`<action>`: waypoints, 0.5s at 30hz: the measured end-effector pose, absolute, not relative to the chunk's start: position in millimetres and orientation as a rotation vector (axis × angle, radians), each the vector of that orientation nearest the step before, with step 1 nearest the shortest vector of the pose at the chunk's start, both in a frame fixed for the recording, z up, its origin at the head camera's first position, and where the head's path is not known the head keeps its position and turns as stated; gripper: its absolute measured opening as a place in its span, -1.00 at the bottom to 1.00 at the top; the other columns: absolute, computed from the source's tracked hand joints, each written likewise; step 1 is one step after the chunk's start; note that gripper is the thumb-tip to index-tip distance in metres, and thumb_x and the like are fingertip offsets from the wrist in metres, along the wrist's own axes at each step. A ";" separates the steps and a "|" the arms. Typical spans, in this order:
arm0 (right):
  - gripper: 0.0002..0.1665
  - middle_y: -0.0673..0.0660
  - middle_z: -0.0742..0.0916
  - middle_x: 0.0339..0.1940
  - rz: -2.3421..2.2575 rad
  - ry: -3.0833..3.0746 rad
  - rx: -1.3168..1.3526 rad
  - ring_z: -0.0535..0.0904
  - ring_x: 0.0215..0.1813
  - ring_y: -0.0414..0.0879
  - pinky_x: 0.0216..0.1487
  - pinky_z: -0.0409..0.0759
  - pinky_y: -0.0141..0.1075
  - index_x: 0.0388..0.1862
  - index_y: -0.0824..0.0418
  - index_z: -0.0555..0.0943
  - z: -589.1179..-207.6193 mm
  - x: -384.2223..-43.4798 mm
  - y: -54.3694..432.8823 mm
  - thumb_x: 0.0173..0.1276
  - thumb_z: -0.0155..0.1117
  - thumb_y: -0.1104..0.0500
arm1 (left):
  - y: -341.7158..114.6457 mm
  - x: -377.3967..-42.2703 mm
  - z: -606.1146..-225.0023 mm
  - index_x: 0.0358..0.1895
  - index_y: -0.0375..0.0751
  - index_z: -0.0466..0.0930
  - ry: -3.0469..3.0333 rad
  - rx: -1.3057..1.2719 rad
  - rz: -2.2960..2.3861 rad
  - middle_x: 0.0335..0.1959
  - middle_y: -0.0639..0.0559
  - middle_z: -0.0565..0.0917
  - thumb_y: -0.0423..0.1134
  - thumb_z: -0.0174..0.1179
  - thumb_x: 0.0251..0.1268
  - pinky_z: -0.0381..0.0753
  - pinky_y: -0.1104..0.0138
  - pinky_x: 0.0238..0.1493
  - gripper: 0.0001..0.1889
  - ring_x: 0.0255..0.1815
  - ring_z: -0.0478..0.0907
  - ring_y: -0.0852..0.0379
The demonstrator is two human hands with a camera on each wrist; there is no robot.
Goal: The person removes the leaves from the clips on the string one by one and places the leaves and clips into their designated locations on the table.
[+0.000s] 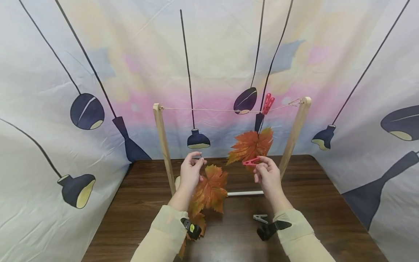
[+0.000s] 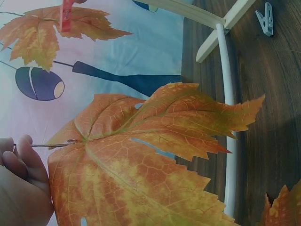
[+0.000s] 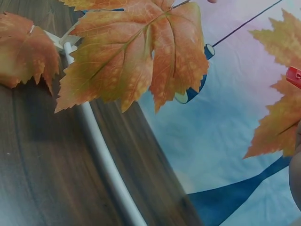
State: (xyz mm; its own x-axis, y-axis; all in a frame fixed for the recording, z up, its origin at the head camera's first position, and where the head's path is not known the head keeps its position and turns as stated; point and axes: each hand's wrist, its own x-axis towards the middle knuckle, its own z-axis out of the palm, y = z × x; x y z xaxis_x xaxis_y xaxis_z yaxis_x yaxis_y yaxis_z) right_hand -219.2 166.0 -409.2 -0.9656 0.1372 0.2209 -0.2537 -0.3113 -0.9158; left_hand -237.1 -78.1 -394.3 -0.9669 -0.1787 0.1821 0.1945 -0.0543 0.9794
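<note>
Between thumb and fingers, my left hand (image 1: 190, 171) pinches the thin stem of an orange maple leaf (image 1: 212, 189); its blade spreads below the hand and fills much of the left wrist view. My right hand (image 1: 270, 177) holds a red clothespin (image 1: 250, 162) by its handle end, pointing left toward the other hand. Behind it, a second maple leaf (image 1: 250, 143) hangs from the string (image 1: 212, 110) under another red clothespin (image 1: 268, 103). In the right wrist view only an edge of my right hand shows, beside a bit of the red clothespin (image 3: 294, 76).
The string spans two wooden posts (image 1: 296, 136), joined low down by a white rod (image 1: 245, 193). A grey clothespin (image 1: 260, 218) lies on the dark wooden table (image 1: 314, 203) near my right wrist. More maple leaves (image 1: 199, 222) lie under my left forearm. A printed curtain (image 1: 216, 54) surrounds the table.
</note>
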 end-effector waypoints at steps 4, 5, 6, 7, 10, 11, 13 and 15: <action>-0.64 0.03 0.52 -0.60 2.364 -1.685 0.110 0.34 -0.73 -0.20 -0.71 0.37 -0.47 0.11 0.39 0.30 -416.1 -216.9 167.8 0.33 -0.12 0.47 | -80.8 -236.2 -398.9 -0.02 -0.17 0.50 -1.932 -0.014 -2.133 -0.34 -0.22 0.60 -0.37 0.10 0.34 0.36 0.41 -0.86 -0.81 -0.89 0.22 0.21; -0.64 0.03 0.51 -0.60 2.364 -1.690 0.104 0.34 -0.73 -0.20 -0.71 0.37 -0.47 0.11 0.39 0.30 -417.6 -216.4 168.4 0.32 -0.12 0.47 | -81.6 -236.0 -400.2 -0.02 -0.17 0.50 -1.925 -0.010 -2.137 -0.35 -0.21 0.60 -0.37 0.10 0.34 0.36 0.42 -0.86 -0.81 -0.89 0.23 0.20; -0.64 0.03 0.51 -0.60 2.363 -1.693 0.096 0.34 -0.73 -0.20 -0.70 0.37 -0.47 0.11 0.39 0.30 -419.1 -215.8 169.1 0.32 -0.12 0.47 | -82.4 -235.8 -401.4 -0.02 -0.18 0.50 -1.919 -0.008 -2.143 -0.36 -0.21 0.60 -0.37 0.11 0.34 0.36 0.42 -0.86 -0.81 -0.89 0.23 0.20; -0.63 0.03 0.52 -0.60 2.363 -1.695 0.089 0.34 -0.73 -0.21 -0.70 0.38 -0.47 0.11 0.39 0.30 -420.6 -215.4 169.7 0.32 -0.12 0.47 | -83.1 -235.4 -402.5 -0.02 -0.18 0.49 -1.917 -0.006 -2.145 -0.36 -0.21 0.60 -0.37 0.11 0.34 0.36 0.43 -0.86 -0.81 -0.89 0.23 0.20; -0.63 0.03 0.51 -0.62 2.365 -1.685 0.085 0.34 -0.74 -0.21 -0.70 0.37 -0.46 0.11 0.41 0.29 -424.6 -214.1 171.5 0.31 -0.12 0.48 | -85.3 -234.2 -405.2 -0.01 -0.19 0.48 -1.906 0.008 -2.156 -0.36 -0.23 0.60 -0.37 0.10 0.34 0.35 0.43 -0.87 -0.80 -0.89 0.24 0.20; -0.63 0.02 0.51 -0.62 2.365 -1.684 0.084 0.34 -0.74 -0.21 -0.71 0.37 -0.47 0.11 0.42 0.29 -426.0 -213.9 172.1 0.31 -0.13 0.48 | -86.1 -233.8 -406.1 0.00 -0.20 0.48 -1.901 0.016 -2.163 -0.36 -0.24 0.60 -0.37 0.11 0.34 0.35 0.43 -0.87 -0.80 -0.89 0.23 0.20; -0.62 0.02 0.51 -0.63 2.366 -1.686 0.081 0.34 -0.75 -0.22 -0.71 0.37 -0.46 0.12 0.43 0.29 -428.6 -213.4 173.0 0.31 -0.13 0.49 | -87.6 -233.3 -407.8 0.01 -0.21 0.47 -1.899 0.031 -2.171 -0.36 -0.23 0.61 -0.36 0.11 0.34 0.36 0.42 -0.86 -0.79 -0.89 0.23 0.21; -0.62 0.03 0.51 -0.63 2.369 -1.689 0.073 0.34 -0.75 -0.22 -0.72 0.37 -0.47 0.12 0.45 0.28 -430.9 -212.8 173.9 0.31 -0.13 0.50 | -88.9 -232.8 -409.6 0.03 -0.19 0.47 -1.912 0.051 -2.164 -0.35 -0.19 0.61 -0.34 0.11 0.35 0.36 0.42 -0.86 -0.78 -0.90 0.23 0.21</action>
State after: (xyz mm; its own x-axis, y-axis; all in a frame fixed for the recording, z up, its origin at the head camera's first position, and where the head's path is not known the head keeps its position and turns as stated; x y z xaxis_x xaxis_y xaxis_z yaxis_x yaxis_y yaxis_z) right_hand -212.8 173.9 -430.9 -0.9721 0.1580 0.1734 -0.2154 -0.3084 -0.9265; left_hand -232.8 -88.9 -409.6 -0.9675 -0.2107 0.1398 0.1646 -0.1053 0.9807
